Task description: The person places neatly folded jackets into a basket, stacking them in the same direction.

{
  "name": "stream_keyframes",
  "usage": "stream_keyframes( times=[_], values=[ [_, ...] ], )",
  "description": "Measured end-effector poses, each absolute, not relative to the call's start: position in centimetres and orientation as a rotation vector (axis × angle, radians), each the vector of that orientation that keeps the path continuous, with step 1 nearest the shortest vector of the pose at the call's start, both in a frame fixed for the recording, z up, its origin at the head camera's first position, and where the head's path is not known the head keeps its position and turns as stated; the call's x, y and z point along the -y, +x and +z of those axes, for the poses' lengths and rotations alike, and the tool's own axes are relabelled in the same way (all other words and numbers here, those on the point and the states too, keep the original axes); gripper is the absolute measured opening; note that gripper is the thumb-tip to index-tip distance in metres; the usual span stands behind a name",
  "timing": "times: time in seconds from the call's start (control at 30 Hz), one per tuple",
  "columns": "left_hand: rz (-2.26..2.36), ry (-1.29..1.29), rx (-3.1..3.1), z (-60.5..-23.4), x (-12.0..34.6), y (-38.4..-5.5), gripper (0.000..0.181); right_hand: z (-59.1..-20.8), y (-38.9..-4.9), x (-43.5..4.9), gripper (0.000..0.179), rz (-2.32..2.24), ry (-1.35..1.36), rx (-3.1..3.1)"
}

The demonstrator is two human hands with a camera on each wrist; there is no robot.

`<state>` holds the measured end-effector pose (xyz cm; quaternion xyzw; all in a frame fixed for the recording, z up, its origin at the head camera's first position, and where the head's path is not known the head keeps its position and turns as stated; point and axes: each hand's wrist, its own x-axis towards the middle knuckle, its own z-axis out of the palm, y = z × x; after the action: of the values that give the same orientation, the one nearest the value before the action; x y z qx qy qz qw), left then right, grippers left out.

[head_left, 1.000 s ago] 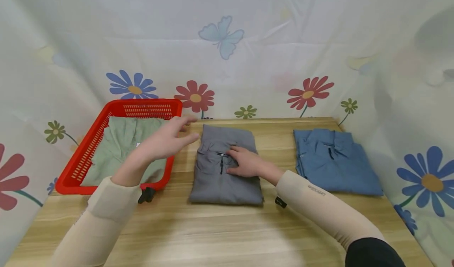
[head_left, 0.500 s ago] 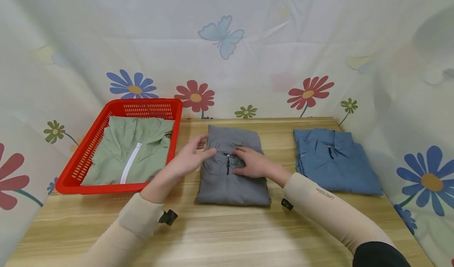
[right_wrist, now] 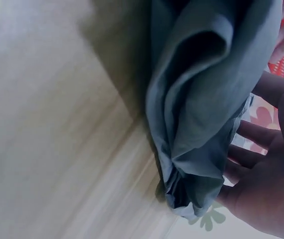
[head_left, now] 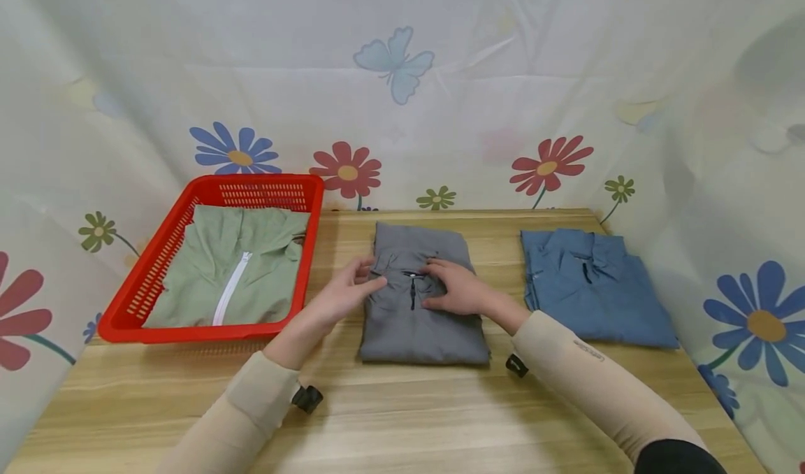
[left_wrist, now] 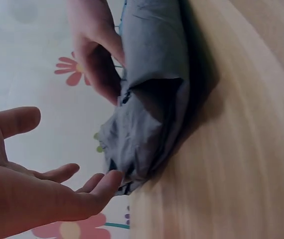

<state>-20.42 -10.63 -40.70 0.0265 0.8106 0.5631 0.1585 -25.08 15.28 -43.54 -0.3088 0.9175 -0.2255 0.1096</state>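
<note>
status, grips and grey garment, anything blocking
Left grip by grey garment, contact unclear. Right grip touching its upper side. Garment folded on table. No obstruction seen.

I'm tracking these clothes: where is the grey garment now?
In the head view, the grey garment lies folded on the table under the right hand, between the red basket at left and the blue garment at right.
</note>
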Motion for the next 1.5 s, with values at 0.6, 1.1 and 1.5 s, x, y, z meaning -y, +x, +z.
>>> stream_keyframes(
  times=[0.6,1.1,1.5],
  values=[
    [2.021,-0.231,-1.91,-42.6,11.0,-20.9,0.071,-42.6,-24.5,-20.5,0.059,-1.436,-0.106,-2.455],
    [2.07,-0.321,-1.795,-43.2,11.0,-21.8,0.067,-41.8,-24.4,-21.6,0.07,-1.579,0.115,-2.056],
    [2.056,-0.356,-1.734,-43.5,10.0,-22.3,0.066,-43.0,-24.1,-20.2,0.069,-1.668,0.085,-2.08]
  ],
)
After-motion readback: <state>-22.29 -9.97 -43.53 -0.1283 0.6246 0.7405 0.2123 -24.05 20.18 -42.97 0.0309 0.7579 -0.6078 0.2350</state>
